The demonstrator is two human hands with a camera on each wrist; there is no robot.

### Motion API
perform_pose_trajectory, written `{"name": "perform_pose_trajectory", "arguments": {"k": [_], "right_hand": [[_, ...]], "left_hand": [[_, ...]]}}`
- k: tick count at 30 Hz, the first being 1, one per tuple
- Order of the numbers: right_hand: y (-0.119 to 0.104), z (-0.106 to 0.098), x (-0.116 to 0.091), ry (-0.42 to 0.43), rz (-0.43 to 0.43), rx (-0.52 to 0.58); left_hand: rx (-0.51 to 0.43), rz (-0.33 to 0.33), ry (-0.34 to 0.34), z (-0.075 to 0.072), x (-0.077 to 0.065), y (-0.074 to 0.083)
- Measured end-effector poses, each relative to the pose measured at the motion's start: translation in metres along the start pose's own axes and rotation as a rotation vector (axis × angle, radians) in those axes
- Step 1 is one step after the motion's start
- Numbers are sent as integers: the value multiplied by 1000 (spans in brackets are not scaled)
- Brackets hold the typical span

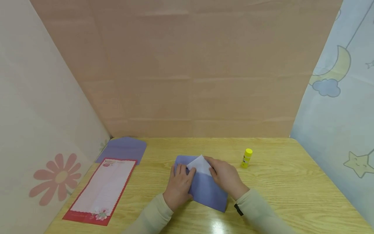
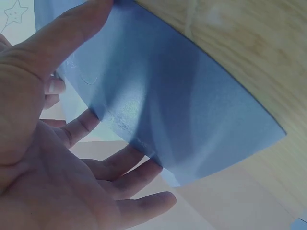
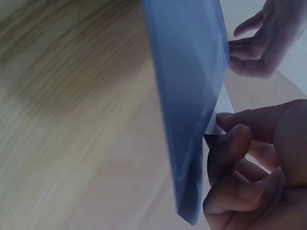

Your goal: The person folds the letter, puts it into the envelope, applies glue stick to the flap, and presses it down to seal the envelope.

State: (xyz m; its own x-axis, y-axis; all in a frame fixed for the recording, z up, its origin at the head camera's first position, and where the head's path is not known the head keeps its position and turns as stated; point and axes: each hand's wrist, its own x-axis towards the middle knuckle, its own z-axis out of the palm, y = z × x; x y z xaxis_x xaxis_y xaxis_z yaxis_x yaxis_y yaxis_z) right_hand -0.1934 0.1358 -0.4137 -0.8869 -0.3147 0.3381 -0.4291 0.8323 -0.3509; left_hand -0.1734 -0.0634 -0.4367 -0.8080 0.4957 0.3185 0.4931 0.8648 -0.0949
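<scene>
Close over the table, a purple-blue envelope (image 1: 208,191) lies tilted between both hands. A folded white sheet of paper (image 1: 201,165) sticks out of its opening, one corner pointing up and away. My left hand (image 1: 179,187) grips the envelope's left side; the left wrist view has the thumb at one edge of the envelope (image 2: 158,91) and the fingertips along the opposite edge. With thumb and fingers, my right hand (image 1: 226,177) pinches the paper's right side. The right wrist view shows those fingertips on the white paper (image 3: 220,112) at the envelope's mouth. The paper's lower part is hidden inside.
At the left lies a red-bordered sheet of letter paper (image 1: 96,191), overlapping a second purple-blue envelope (image 1: 125,150) behind it. A yellow glue stick (image 1: 246,158) stands to the right of the hands. Walls enclose the wooden table (image 1: 277,185) at the back and both sides.
</scene>
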Motion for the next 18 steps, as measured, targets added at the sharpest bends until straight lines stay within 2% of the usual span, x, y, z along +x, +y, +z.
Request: {"name": "perform_pose_trajectory", "arguments": {"k": [5,11,18], "right_hand": [[0,3,-1,-3,1,40],[-1,7,-1,-28,-31,48],[-4,12,0,-50,-53,87]], "left_hand": [[-1,-14,8,2,0,0],[-66,-38,1,4,0,0],[-126,-8,2,2,0,-1]]}}
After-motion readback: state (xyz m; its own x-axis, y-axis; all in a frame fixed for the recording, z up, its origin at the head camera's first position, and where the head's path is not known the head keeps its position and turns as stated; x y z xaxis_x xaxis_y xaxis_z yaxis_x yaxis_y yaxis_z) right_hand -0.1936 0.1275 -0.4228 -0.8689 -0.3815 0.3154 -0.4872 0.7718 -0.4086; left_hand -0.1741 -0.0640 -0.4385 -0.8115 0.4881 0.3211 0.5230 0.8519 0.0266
